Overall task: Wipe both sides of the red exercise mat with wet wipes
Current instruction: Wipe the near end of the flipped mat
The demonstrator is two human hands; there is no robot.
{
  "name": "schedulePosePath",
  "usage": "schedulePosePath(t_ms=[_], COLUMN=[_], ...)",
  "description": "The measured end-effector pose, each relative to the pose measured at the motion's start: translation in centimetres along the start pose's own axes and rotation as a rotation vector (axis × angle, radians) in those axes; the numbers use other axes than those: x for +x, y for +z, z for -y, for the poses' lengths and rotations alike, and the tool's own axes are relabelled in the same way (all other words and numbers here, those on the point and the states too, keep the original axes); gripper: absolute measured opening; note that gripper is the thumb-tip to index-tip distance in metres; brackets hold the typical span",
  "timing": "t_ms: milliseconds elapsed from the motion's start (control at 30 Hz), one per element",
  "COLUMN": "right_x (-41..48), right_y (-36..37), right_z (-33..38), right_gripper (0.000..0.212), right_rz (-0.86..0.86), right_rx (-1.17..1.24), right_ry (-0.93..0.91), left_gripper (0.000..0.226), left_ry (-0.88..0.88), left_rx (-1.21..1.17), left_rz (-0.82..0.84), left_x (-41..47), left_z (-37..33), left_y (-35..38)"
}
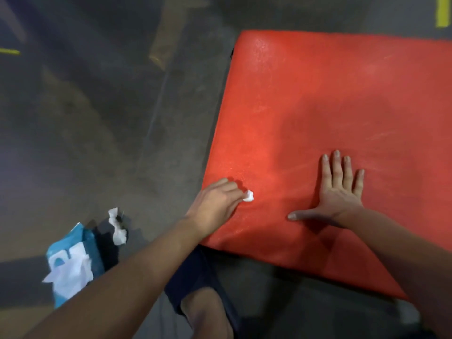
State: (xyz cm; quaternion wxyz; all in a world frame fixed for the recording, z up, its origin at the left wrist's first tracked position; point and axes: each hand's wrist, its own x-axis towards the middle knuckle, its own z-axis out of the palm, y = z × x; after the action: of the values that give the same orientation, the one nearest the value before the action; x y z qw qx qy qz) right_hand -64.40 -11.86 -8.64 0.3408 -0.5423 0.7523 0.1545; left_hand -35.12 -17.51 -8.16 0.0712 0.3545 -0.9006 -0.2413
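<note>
Concrete floor (97, 143): wipe pack (71, 263) left of mat (330, 106); left hand (215, 204) pinches wipe (248, 196), right hand (337, 192) flat.

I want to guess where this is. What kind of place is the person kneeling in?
Probably a gym or workshop-type hall. The floor is bare grey concrete with yellow tape marks, and a red exercise mat lies flat on it.

Open red mat (330, 106) is stretching clear beyond a flat right hand (338, 192), while a wipes pack (71, 260) and crumpled wipe (118, 228) are cluttering the floor left of the mat.
</note>
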Motion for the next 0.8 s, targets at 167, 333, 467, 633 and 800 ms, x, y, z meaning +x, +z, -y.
schedulePosePath(t_ms=[167,333,467,633,800], right_x=[-0.2,-0.2,-0.5,-0.5,-0.4], right_y=[0.2,0.1,0.0,0.2,0.6], right_z=[-0.2,0.0,0.3,0.1,-0.2], right_gripper=[0.175,0.175,0.174,0.175,0.174], right_rz=[-0.019,-0.039,-0.046,-0.051,-0.077], right_rx=[-0.012,0.009,0.009,0.0,-0.001], right_ry=[0.004,-0.007,-0.01,-0.001,-0.019], left_gripper=[0.019,0.018,0.01,0.009,0.013], left_ry=[-0.059,-0.063,-0.009,-0.129,-0.056], left_rx=[-0.008,-0.144,-0.117,-0.196,-0.332], left_rz=[-0.049,-0.093,-0.044,-0.018,0.193], left_x=[2.8,-2.5,-2.0,-1.2,-5.3], left_z=[1.0,-1.5,-0.5,-0.3,-0.7], left_y=[0.0,0.8,1.1,1.1,1.2])
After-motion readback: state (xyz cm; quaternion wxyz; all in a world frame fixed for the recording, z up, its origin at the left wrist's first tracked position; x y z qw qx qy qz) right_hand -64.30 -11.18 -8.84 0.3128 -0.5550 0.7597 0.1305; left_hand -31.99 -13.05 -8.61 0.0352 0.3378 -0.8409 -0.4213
